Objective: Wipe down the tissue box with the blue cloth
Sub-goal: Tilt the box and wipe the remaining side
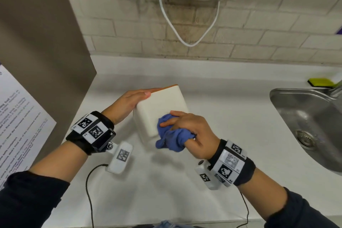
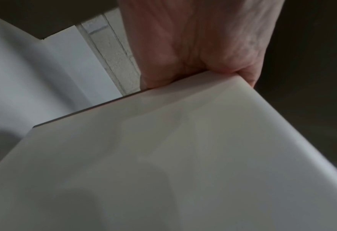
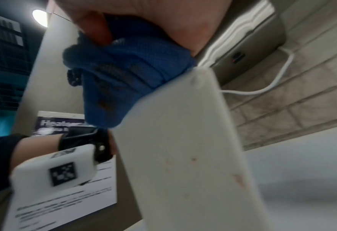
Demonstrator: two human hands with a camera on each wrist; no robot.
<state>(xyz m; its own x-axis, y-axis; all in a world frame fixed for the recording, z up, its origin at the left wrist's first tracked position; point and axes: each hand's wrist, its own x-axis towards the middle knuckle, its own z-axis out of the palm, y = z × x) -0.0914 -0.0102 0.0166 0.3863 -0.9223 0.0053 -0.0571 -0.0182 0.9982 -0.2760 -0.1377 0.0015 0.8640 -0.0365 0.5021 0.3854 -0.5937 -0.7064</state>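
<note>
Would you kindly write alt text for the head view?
A right hand presses a blue cloth against a white tissue box that the left hand steadies on a white counter; a steel sink sits to the right.

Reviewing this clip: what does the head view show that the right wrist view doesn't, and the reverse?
Only the head view shows the sink, the yellow sponge behind it, and the left hand steadying the tissue box from its far side.

Only the right wrist view shows small brownish spots on the box's face and a ceiling light.

Both show the right hand pressing the bunched blue cloth against the box, and the white cable on the brick wall.
</note>
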